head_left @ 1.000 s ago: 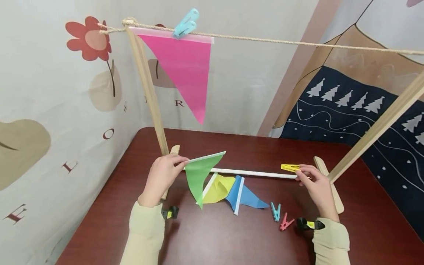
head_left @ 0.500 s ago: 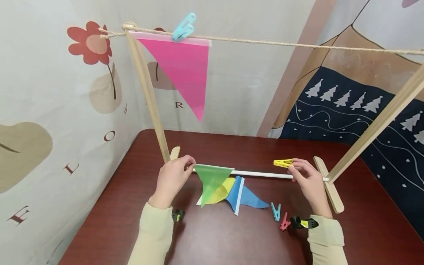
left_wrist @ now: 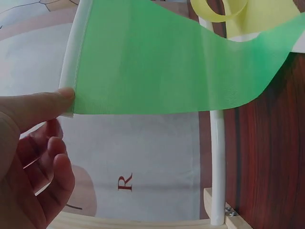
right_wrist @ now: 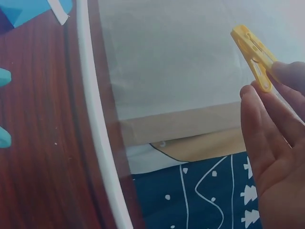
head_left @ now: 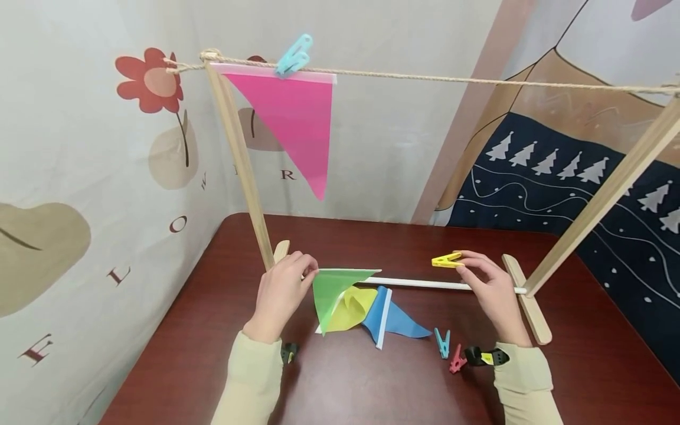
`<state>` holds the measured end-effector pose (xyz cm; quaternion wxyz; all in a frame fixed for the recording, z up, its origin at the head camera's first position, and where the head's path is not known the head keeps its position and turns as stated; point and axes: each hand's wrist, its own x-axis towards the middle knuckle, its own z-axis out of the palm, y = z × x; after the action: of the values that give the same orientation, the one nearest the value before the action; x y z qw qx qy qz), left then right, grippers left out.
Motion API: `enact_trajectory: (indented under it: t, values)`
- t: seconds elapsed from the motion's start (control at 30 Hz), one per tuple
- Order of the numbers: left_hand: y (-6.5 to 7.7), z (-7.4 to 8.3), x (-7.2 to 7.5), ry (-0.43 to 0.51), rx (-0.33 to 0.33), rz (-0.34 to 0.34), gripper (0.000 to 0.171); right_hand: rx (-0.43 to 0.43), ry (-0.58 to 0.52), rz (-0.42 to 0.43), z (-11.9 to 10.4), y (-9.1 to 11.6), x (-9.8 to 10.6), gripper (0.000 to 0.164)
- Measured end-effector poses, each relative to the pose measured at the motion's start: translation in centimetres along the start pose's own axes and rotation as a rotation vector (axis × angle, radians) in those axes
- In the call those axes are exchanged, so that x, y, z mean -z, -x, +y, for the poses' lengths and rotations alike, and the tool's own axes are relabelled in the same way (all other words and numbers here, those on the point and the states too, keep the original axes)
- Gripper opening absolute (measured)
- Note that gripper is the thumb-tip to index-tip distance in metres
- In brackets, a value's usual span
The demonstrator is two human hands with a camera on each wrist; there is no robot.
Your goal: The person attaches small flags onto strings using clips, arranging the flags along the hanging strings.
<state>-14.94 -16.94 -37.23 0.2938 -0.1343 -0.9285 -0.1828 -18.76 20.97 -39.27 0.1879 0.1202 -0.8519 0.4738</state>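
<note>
My left hand (head_left: 281, 295) pinches the left corner of a green triangular pennant (left_wrist: 143, 62) by its white top strip. The pennant hangs point down, overlapping a yellow pennant (head_left: 355, 308) on the table in the head view. Between thumb and fingertips of my right hand (head_left: 491, 295) is a yellow clothespin (right_wrist: 252, 52), its tip pointing away from the fingers. A blue pennant (head_left: 401, 319) with a white strip lies beside the yellow one. Right of these lie a light blue clothespin (head_left: 443, 343) and a red clothespin (head_left: 457, 359).
A rope (head_left: 404, 75) runs between two wooden posts, the left post (head_left: 244, 171) and the right post (head_left: 600, 200). A pink pennant (head_left: 303, 124) hangs from it under a light blue clothespin (head_left: 293, 56). A white rod (head_left: 419, 284) joins the posts low down, over the brown table (head_left: 361, 389).
The left hand has shifted right with the green pennant, whose strip has gone from slanted to nearly level. The right hand has moved a little left and up with the yellow clothespin.
</note>
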Motion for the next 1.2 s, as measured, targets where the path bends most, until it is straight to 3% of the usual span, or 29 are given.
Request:
enact_trajectory:
  t: [0.2,0.37,0.57,0.8,1.03,1.2]
  values:
    - [-0.3,0.5,-0.1,-0.016,0.033,-0.012,0.009,0.035,0.086,-0.064,-0.9,-0.8,0.8,0.023]
    - [-0.3,0.4,0.1,-0.023,0.031,-0.021,0.007,0.114,0.109,-0.128,-1.9,-1.5,0.6,0.020]
    - [-1.4,0.0,0.6,-0.046,-0.025,-0.015,0.006,0.190,0.155,-0.236,-3.1,-1.9,-0.1,0.019]
    - [-2.3,-0.1,1.3,-0.032,-0.068,-0.045,0.007,0.276,0.227,-0.291,-4.5,-2.7,-0.3,0.023]
    - [-3.7,0.1,2.9,-0.057,-0.103,-0.068,0.006,0.362,0.263,-0.372,-5.9,-3.4,-0.4,0.023]
    - [-5.0,-0.1,4.4,-0.061,-0.181,-0.003,0.006,0.389,0.268,-0.428,-6.7,-3.9,-0.6,0.018]
